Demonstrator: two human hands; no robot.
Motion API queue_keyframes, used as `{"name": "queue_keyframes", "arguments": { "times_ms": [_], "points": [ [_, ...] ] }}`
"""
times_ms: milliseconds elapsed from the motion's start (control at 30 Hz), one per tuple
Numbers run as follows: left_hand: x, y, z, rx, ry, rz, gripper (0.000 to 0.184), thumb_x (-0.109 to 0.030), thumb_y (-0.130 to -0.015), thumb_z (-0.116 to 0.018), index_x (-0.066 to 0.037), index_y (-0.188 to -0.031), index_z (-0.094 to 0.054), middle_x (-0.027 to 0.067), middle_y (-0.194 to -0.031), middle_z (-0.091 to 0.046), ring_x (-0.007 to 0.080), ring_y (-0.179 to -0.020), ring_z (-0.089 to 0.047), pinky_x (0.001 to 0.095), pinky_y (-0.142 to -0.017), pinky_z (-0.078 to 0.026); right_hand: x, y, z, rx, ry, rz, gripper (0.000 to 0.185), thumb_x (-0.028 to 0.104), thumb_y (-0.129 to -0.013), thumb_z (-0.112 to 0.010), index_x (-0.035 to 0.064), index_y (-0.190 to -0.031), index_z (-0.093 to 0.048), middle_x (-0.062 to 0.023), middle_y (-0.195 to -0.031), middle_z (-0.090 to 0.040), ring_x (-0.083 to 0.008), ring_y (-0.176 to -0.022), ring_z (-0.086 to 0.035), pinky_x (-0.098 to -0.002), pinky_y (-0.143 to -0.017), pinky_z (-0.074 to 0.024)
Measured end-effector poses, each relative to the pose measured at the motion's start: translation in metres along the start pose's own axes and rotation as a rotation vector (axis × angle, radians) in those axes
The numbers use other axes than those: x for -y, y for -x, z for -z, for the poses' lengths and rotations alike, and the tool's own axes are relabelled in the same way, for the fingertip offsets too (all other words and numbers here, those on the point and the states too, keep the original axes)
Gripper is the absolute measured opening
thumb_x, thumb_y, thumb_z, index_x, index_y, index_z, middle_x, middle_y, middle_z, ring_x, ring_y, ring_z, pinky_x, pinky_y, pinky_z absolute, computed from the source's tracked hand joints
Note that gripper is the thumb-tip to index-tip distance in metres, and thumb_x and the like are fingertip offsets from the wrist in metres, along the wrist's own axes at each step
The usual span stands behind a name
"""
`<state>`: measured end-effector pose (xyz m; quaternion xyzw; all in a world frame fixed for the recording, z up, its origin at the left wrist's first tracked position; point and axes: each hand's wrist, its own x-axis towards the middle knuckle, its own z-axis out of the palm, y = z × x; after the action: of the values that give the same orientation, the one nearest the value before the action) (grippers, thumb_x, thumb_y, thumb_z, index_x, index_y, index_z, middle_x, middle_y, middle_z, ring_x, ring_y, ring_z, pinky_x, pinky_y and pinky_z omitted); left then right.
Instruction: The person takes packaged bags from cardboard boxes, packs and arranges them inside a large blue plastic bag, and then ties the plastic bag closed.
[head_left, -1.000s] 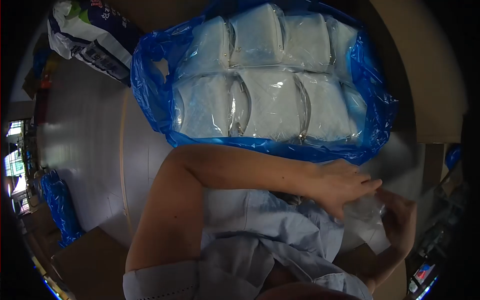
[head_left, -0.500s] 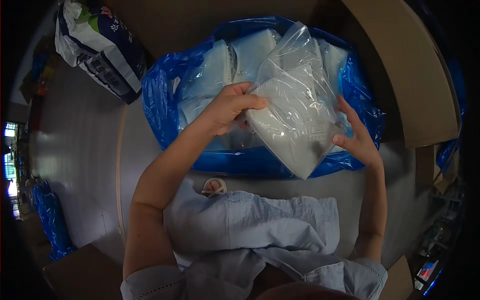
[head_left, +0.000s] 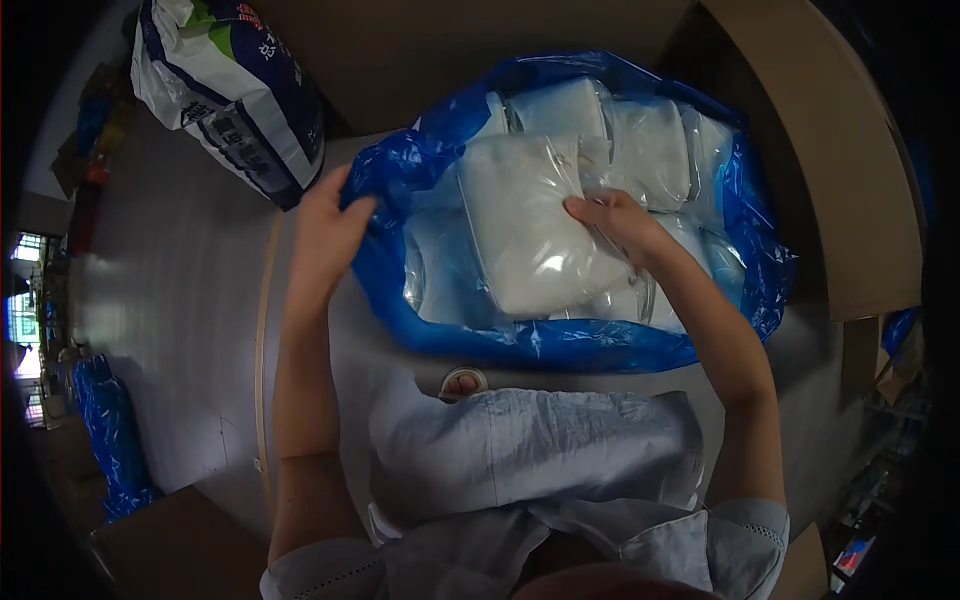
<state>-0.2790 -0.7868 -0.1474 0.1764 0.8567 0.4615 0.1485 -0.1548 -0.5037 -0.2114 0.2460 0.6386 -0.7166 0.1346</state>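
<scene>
A white pack in clear plastic [head_left: 535, 225] is gripped at its right edge by my right hand [head_left: 622, 222], thumb on top. It lies tilted over the other packs in a large blue plastic bag [head_left: 450, 340]. My left hand [head_left: 335, 225] pinches the bag's left rim. Several similar white packs [head_left: 655, 150] sit side by side inside the bag, some partly covered by the held one. What the packs contain cannot be made out through the plastic.
Brown cardboard [head_left: 820, 140] stands upright to the right and behind the blue bag. A white and dark blue printed sack [head_left: 235, 110] stands at the upper left. Rolled blue plastic [head_left: 110, 435] lies at the lower left beside a cardboard box [head_left: 190, 545].
My left hand has let go of the pack and moved left to the bag's rim. My right hand has taken hold of the pack, which now lies lower and further left.
</scene>
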Motion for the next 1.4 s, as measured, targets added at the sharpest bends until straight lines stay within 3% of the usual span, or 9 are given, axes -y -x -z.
{"name": "queue_keyframes", "arguments": {
  "times_ms": [233,367,633,900,1033,1167,1233,1300,1400],
  "points": [
    [-0.017,0.011,-0.011,-0.205,0.795,-0.230,0.046,0.007,-0.072,-0.040,0.005,-0.118,-0.042,0.0099,-0.097,-0.059,0.0151,-0.086,-0.058,0.0256,-0.079,-0.046,0.013,-0.168,-0.037,-0.129,0.380,0.250,0.061,0.045,-0.076,-0.058,-0.0057,-0.109,-0.049,-0.0201,-0.090,-0.060,-0.0303,-0.078,-0.060,-0.0347,-0.075,-0.0455],
    [-0.031,0.017,-0.021,-0.260,0.786,-0.195,0.052,0.007,-0.068,-0.039,0.006,-0.120,-0.039,0.0124,-0.098,-0.057,0.0172,-0.087,-0.057,0.0270,-0.079,-0.047,0.010,-0.112,-0.070,-0.677,0.922,0.461,0.099,0.052,-0.067,-0.063,0.0056,-0.135,-0.008,-0.0276,-0.132,-0.025,-0.0424,-0.123,-0.024,-0.0575,-0.092,-0.0269],
    [-0.057,0.024,-0.052,-0.095,0.843,-0.195,0.052,0.001,-0.065,-0.043,0.006,-0.116,-0.040,0.0145,-0.100,-0.056,0.0202,-0.090,-0.056,0.0301,-0.083,-0.045,-0.003,-0.126,-0.083,-0.142,1.279,0.649,0.077,0.052,-0.068,-0.061,0.0304,-0.133,-0.025,-0.0145,-0.142,-0.009,-0.0449,-0.127,-0.002,-0.0695,-0.090,-0.0157],
    [-0.082,0.016,-0.061,-0.150,0.325,0.126,0.040,-0.006,-0.078,-0.055,0.001,-0.115,-0.043,0.0090,-0.104,-0.054,0.0162,-0.092,-0.052,0.0281,-0.083,-0.041,0.018,-0.114,-0.064,-0.030,1.182,0.553,0.070,0.046,-0.070,-0.060,0.0258,-0.131,-0.031,-0.0123,-0.141,-0.014,-0.0385,-0.129,-0.009,-0.0624,-0.097,-0.0123],
    [-0.078,0.016,-0.022,-0.154,0.092,0.175,0.044,-0.012,-0.077,-0.061,-0.002,-0.116,-0.043,0.0095,-0.108,-0.051,0.0193,-0.094,-0.051,0.0296,-0.082,-0.042,0.052,-0.042,0.033,-0.409,0.845,0.595,0.051,0.019,-0.064,-0.067,0.0136,-0.111,-0.048,-0.0106,-0.109,-0.047,-0.0313,-0.116,-0.035,-0.0472,-0.097,-0.0251],
    [-0.077,0.036,-0.003,0.112,0.066,0.345,0.051,-0.014,-0.078,-0.061,-0.002,-0.122,-0.038,0.0125,-0.115,-0.048,0.0228,-0.102,-0.049,0.0317,-0.087,-0.040,0.010,0.021,0.159,-1.081,1.087,-0.069,0.099,0.030,-0.059,-0.074,0.0183,-0.136,-0.013,-0.0151,-0.138,-0.016,-0.0430,-0.127,-0.010,-0.0656,-0.093,-0.0124],
    [-0.064,0.049,-0.007,0.306,-0.130,0.527,0.058,-0.021,-0.079,-0.060,-0.002,-0.127,-0.033,0.0146,-0.120,-0.045,0.0271,-0.109,-0.046,0.0338,-0.092,-0.038,-0.025,0.040,0.202,-1.004,1.394,-0.419,0.082,0.029,-0.066,-0.068,0.0161,-0.134,-0.024,-0.0184,-0.132,-0.031,-0.0397,-0.124,-0.024,-0.0580,-0.095,-0.0222],
    [-0.053,0.052,-0.011,0.148,0.004,0.571,0.055,-0.022,-0.080,-0.056,-0.002,-0.126,-0.034,0.0144,-0.119,-0.045,0.0281,-0.108,-0.046,0.0353,-0.091,-0.039,-0.044,0.051,0.254,-0.686,0.980,-0.544,0.047,0.021,-0.073,-0.055,0.0112,-0.118,-0.047,-0.0228,-0.110,-0.052,-0.0374,-0.106,-0.048,-0.0509,-0.090,-0.0334],
    [-0.023,0.054,0.006,-0.093,0.443,0.657,0.045,-0.021,-0.083,-0.049,-0.003,-0.122,-0.038,0.0136,-0.116,-0.047,0.0286,-0.105,-0.048,0.0384,-0.088,-0.041,-0.025,0.092,0.275,-1.369,0.725,-0.069,0.024,0.021,-0.078,-0.050,0.0058,-0.095,-0.056,-0.0198,-0.089,-0.060,-0.0352,-0.087,-0.058,-0.0371,-0.072,-0.0458]
  ]
}}
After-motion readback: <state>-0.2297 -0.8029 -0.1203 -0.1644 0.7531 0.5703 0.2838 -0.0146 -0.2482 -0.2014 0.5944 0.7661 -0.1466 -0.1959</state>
